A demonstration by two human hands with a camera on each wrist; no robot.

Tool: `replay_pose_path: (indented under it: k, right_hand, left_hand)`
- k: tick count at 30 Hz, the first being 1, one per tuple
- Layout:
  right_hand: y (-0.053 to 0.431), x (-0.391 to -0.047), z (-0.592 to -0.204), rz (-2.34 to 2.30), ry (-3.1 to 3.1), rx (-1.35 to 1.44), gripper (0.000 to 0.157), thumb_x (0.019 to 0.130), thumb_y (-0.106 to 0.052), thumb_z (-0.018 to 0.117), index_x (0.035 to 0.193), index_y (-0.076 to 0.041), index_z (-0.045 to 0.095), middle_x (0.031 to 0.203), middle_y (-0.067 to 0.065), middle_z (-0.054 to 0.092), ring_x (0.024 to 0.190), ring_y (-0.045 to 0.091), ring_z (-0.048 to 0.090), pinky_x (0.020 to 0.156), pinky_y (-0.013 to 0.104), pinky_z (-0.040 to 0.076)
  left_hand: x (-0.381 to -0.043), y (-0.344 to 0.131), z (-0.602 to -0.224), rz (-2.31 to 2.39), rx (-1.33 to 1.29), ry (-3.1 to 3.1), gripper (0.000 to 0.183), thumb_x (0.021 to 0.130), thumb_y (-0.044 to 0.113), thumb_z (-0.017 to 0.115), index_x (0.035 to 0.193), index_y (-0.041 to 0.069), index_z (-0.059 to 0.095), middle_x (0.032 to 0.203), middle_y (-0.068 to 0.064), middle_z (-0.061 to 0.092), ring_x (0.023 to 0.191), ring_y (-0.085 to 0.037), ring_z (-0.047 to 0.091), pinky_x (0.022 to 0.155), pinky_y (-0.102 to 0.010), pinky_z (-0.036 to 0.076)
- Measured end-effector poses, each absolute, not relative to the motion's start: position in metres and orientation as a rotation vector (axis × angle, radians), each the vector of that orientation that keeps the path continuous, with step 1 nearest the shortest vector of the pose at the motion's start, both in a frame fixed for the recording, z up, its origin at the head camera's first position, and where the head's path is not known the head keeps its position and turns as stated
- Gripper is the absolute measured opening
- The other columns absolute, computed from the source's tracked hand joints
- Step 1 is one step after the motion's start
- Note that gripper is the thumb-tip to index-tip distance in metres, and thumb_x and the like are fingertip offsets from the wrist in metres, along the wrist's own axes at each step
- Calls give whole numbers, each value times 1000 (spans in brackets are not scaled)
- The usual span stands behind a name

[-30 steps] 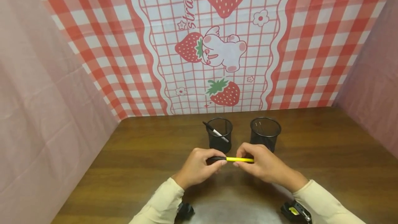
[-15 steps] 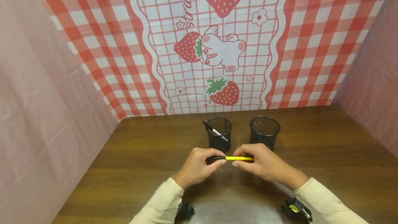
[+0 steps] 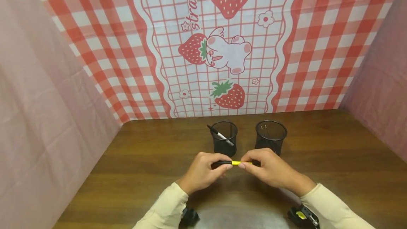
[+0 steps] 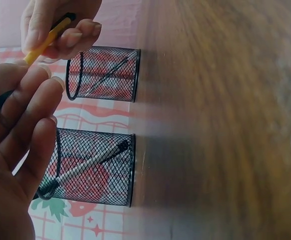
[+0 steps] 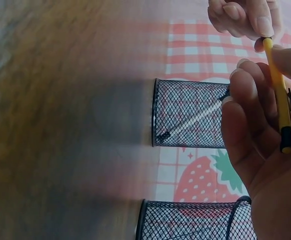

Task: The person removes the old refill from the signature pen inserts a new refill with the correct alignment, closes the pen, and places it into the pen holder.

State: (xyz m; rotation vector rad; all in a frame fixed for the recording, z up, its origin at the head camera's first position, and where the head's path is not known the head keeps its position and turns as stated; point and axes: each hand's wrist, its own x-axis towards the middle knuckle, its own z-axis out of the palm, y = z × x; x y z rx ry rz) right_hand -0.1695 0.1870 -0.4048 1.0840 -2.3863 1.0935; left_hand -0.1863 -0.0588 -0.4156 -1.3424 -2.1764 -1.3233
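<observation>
A slim yellow-and-black pen (image 3: 236, 163) lies level between both hands over the table. My left hand (image 3: 205, 170) pinches its black end with thumb and forefinger. My right hand (image 3: 268, 167) pinches the yellow barrel with its thumb and fingertips. In the right wrist view the pen (image 5: 279, 92) shows a black clip and a yellow-tipped end near the right palm. Just beyond the hands stands a black mesh cup (image 3: 225, 148) with a black-and-white marker (image 3: 222, 137) leaning in it. A second mesh cup (image 3: 279, 146) stands to its right, partly covered by the right hand.
The second cup holds a thin dark stick (image 4: 108, 77). Behind the brown wooden table (image 3: 143, 158) hangs a red-and-white strawberry cloth (image 3: 127, 63), with pink cloth (image 3: 47, 98) at the sides. Black devices (image 3: 189, 216) sit at both wrists.
My right fingertips now cover more of the yellow barrel, and a dark part shows at its right end. The left hand keeps its hold, and the cups have not moved.
</observation>
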Motion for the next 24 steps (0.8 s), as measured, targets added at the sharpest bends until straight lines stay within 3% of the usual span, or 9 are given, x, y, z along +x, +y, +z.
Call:
replay_pose_path:
  k: [6, 24]
  right_hand:
    - [186, -168, -403, 1111, -2385, 1072, 15, 89, -16, 78, 86, -27, 69, 75, -20, 61, 63, 0, 53, 52, 22, 48]
    - [185, -169, -403, 1125, -2367, 1053, 28, 83, -10, 82, 88, -26, 60, 71, -19, 57, 61, 1, 53, 50, 22, 47]
  left_hand:
    - [-187, -59, -415, -1315, -1336, -2210, 7, 93, 10, 72, 100, 7, 74, 70, 4, 68, 59, 6, 61, 53, -14, 52]
    - [-183, -60, -412, -1339, -1277, -2264, 7, 93, 10, 72, 100, 7, 73, 69, 6, 68, 59, 4, 62, 52, -15, 52]
